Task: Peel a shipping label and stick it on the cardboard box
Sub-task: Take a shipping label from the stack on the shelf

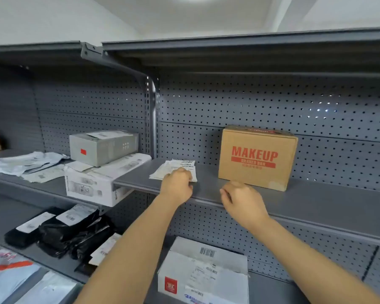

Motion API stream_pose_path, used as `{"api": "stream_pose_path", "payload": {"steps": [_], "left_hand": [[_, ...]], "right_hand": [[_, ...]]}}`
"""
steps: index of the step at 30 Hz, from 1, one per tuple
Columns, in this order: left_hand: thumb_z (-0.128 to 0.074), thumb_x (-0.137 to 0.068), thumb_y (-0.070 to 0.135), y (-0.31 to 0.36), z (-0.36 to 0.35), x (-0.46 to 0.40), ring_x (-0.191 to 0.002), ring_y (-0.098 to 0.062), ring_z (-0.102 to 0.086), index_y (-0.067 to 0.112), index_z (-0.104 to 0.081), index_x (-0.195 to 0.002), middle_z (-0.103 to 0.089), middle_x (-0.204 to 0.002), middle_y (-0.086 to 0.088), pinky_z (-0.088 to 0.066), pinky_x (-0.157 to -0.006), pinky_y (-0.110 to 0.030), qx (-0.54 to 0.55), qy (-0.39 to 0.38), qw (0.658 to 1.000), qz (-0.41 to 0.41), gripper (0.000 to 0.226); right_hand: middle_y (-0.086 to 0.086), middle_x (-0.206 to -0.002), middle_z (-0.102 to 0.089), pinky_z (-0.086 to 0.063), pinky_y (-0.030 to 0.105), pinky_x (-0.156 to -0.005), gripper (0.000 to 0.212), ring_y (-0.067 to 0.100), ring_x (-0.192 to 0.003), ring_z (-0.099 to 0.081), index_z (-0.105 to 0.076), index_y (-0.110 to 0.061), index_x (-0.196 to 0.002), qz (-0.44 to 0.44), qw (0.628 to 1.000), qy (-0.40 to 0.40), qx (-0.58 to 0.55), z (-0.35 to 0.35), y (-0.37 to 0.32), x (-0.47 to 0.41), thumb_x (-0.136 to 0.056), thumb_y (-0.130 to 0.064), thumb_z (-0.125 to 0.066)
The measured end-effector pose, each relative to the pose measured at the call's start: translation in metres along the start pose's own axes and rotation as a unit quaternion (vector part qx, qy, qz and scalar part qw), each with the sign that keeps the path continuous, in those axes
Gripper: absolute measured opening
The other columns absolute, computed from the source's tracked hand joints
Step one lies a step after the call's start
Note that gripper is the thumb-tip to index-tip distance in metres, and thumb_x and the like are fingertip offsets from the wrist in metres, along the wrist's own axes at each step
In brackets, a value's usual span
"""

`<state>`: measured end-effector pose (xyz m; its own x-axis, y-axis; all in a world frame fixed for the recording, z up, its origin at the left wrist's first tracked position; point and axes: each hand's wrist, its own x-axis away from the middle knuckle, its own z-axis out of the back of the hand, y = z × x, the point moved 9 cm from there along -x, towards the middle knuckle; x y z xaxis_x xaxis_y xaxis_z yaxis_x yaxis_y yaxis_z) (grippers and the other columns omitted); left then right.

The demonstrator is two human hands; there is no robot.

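A brown cardboard box (257, 157) with red "MAKEUP" print stands upright on the grey shelf (316, 200), right of centre. A small stack of white shipping labels (176, 166) with barcodes lies on the same shelf to the box's left. My left hand (177, 185) rests on the near edge of the stack, fingers curled over the labels; whether it grips one I cannot tell. My right hand (242, 201) hovers above the shelf's front edge, just in front of the box's lower left corner, fingers loosely curled and holding nothing.
To the left, a grey box (103, 147) sits on a white carton (97, 183), with white mailers (26, 163) beyond. Below lie black poly bags (59, 231) and a white labelled parcel (203, 275). A perforated back panel and an upper shelf (246, 47) enclose the space.
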<state>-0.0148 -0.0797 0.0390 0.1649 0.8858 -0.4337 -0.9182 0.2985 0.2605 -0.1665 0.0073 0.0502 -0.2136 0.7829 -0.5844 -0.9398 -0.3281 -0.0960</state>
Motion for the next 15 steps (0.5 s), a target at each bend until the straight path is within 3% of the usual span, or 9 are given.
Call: {"api": "stream_pose_path", "payload": {"steps": [5, 9, 11, 13, 15], "left_hand": [[-0.051, -0.091, 0.026, -0.003, -0.014, -0.019, -0.109, -0.028, -0.057, 0.016, -0.058, -0.112, -0.064, -0.116, -0.007, -0.036, -0.099, -0.040, -0.054, -0.035, 0.997, 0.034, 0.024], [-0.049, -0.089, 0.008, 0.003, -0.018, -0.021, -0.094, -0.028, -0.061, 0.014, -0.063, -0.100, -0.066, -0.103, -0.008, -0.038, -0.077, -0.034, -0.131, -0.019, 0.991, 0.003, 0.018], [-0.049, -0.094, 0.025, 0.013, -0.015, -0.019, -0.089, -0.026, -0.060, 0.012, -0.066, -0.098, -0.063, -0.098, -0.005, -0.039, -0.072, -0.034, -0.141, -0.016, 0.990, -0.023, 0.021], [-0.035, -0.094, 0.056, 0.019, -0.016, -0.010, -0.096, -0.027, -0.057, 0.011, -0.067, -0.097, -0.059, -0.102, -0.007, -0.043, -0.078, -0.037, -0.101, -0.040, 0.994, -0.033, 0.055], [-0.028, -0.086, 0.072, 0.025, -0.020, 0.007, -0.111, -0.027, -0.048, 0.011, -0.065, -0.103, -0.054, -0.114, -0.009, -0.046, -0.085, -0.043, -0.076, -0.079, 0.993, -0.049, 0.073]], "right_hand": [[0.002, -0.084, -0.060, -0.035, 0.026, -0.055, 0.027, 0.020, -0.070, -0.054, -0.063, -0.010, -0.086, -0.017, 0.999, 0.000, -0.031, -0.015, 0.008, -0.001, -0.096, -0.024, -0.042], [0.001, -0.082, -0.056, -0.037, 0.027, -0.056, 0.028, 0.018, -0.068, -0.051, -0.062, -0.010, -0.084, -0.025, 0.999, 0.003, -0.046, -0.023, 0.016, -0.002, -0.097, -0.024, -0.042], [0.002, -0.083, -0.058, -0.038, 0.028, -0.058, 0.028, 0.019, -0.073, -0.052, -0.063, -0.009, -0.085, -0.018, 0.999, 0.005, -0.041, -0.025, 0.013, -0.002, -0.097, -0.024, -0.042], [0.003, -0.085, -0.060, -0.040, 0.029, -0.061, 0.028, 0.020, -0.076, -0.053, -0.063, -0.009, -0.086, -0.018, 0.999, 0.012, -0.042, -0.025, 0.013, -0.003, -0.097, -0.024, -0.042], [0.003, -0.084, -0.059, -0.039, 0.029, -0.060, 0.028, 0.020, -0.075, -0.053, -0.063, -0.009, -0.086, -0.028, 0.999, 0.017, -0.037, -0.025, 0.015, -0.002, -0.096, -0.025, -0.042]]}}
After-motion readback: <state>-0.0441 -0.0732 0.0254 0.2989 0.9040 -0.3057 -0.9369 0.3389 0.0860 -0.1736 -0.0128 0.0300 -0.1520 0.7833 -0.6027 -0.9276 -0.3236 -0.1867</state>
